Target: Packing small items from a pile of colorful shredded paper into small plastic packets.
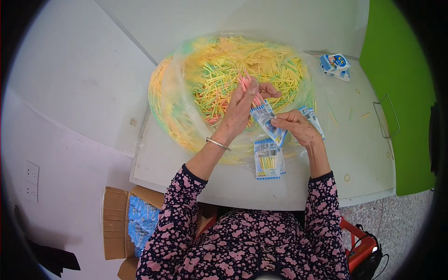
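Note:
Over the big clear plastic bag (184, 100), my left hand (240, 109) is closed around a small bunch of thin pink sticks (244, 80). Their lower ends meet the top of a blue-and-white packet (267, 119); whether they are inside it I cannot tell. My right hand (301, 128) pinches that packet by its side. Yellow, green and orange sticks (219, 77) fill the bag. Just in front of it lies a packet with sticks showing through its window (268, 162), overlapping another. A further packet (313, 122) lies partly behind my right hand.
Several blue-and-white packets (336, 64) are piled at the table's far right. Loose sticks (351, 113), rubber bands (346, 178) and a wire handle (389, 116) lie or stand along the right side. An open cardboard box (115, 221) of blue packets stands below the table's left edge.

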`<action>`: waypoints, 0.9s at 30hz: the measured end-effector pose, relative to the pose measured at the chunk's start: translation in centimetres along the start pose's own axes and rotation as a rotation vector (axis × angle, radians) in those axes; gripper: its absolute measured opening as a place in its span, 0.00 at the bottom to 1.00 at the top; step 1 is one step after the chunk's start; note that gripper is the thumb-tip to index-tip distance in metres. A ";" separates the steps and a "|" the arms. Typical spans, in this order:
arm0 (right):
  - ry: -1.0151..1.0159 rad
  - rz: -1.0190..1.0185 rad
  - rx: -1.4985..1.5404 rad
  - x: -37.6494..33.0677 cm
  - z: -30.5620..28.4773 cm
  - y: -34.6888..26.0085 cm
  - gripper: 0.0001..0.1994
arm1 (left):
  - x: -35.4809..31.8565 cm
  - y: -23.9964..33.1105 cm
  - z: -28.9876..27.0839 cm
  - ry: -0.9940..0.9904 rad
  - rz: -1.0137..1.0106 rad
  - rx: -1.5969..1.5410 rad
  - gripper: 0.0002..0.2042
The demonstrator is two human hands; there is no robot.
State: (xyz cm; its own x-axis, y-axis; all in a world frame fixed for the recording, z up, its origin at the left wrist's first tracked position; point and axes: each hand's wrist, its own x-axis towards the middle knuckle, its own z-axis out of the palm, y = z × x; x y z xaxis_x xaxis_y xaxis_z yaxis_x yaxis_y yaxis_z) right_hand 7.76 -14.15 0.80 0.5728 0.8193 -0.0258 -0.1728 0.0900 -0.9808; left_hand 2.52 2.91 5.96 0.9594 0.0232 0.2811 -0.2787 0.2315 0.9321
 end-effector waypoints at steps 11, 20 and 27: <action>0.051 -0.071 -0.131 0.2 -0.3 0.6 0.11 | -1.4 -0.7 -1.1 -0.096 -0.061 0.238 0.18; 0.092 -0.076 -0.202 0.3 -0.2 0.4 0.12 | -1.0 -0.3 -1.5 -0.011 -0.081 0.095 0.13; 0.110 -0.074 -0.210 0.2 -0.5 0.7 0.12 | -1.1 -0.3 -1.8 0.112 -0.015 -0.040 0.14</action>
State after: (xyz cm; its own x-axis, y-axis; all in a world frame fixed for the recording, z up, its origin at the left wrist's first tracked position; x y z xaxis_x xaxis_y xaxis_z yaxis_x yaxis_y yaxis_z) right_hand 8.15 -14.24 0.05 0.6635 0.7472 0.0379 0.0365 0.0183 -0.9992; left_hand 1.57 4.53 4.98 0.9629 0.1278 0.2375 -0.2643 0.2712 0.9255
